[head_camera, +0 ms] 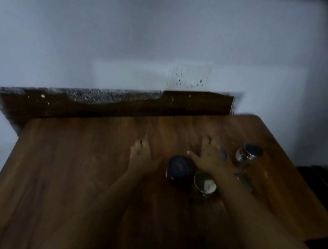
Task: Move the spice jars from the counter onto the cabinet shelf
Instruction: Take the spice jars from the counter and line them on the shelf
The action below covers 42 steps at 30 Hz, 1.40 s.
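Three small round glass spice jars with dark lids can be told apart on the brown wood-grain table (76, 175): a dark-lidded jar (179, 167) just beside the right hand (210, 158), a jar with a shiny lid (205, 182) touching it on the near side, and a far jar (248, 154) standing apart to the right. Blurred dark shapes by the right wrist may be more lids or jars; I cannot tell.

Both hands lie low over the table with fingers spread. The left hand (143, 153) holds nothing; the right grip is open too, closing on no jar yet.

The picture is dim and smeared, so a reach could clip the two touching jars and tip one, or roll it toward the table edge. Taking one jar of that pair may drag its neighbour along.

No cabinet shelf is in view; it lies somewhere outside the frame. Behind the table are a pale wall, a white socket plate (188, 77) and a dark upstand (118, 106), none blocking the jars.
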{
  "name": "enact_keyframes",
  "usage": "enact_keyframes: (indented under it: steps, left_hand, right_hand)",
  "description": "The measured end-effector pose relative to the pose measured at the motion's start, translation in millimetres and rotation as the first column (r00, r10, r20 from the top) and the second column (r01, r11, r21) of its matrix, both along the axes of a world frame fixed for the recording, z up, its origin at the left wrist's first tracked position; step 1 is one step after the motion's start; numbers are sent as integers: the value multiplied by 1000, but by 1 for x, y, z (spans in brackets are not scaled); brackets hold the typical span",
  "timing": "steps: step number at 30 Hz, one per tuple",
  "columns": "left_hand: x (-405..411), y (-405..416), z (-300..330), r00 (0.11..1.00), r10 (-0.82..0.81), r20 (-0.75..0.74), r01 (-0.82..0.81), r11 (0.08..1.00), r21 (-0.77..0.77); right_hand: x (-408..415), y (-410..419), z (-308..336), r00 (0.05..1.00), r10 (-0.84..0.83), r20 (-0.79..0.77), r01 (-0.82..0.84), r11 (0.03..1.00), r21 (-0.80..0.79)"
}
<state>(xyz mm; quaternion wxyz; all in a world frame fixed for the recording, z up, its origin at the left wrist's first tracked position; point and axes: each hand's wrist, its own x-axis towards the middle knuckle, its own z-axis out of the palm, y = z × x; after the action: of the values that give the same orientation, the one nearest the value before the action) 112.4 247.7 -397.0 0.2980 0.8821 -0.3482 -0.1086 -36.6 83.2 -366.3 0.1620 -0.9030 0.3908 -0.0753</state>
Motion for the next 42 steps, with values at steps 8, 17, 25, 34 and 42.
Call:
enact_keyframes:
  steps: [8,17,25,34,42]
  left_hand:
    - [-49,17,-61,998,-54,-38,54,998,-13]
    - [-98,11,-59,994,-100,38,105,975,-194]
    - [-124,-36,-13,852,-345,-393,160,888,-431]
    - [-135,-59,7,880,-188,-436,-36,889,-456]
    - [-161,-89,18,993,-4,-121,-57,864,-500]
  right_hand:
    - [-51,19,-63,932,94,-351,-39,987,159]
    - [-73,-17,-11,1000,-7,26,-1,958,286]
    - [-62,-44,37,989,-13,148,-41,934,355]
    - [-68,-84,39,947,27,321,-226,766,602]
    - [-55,-93,37,970,51,238,-146,903,403]
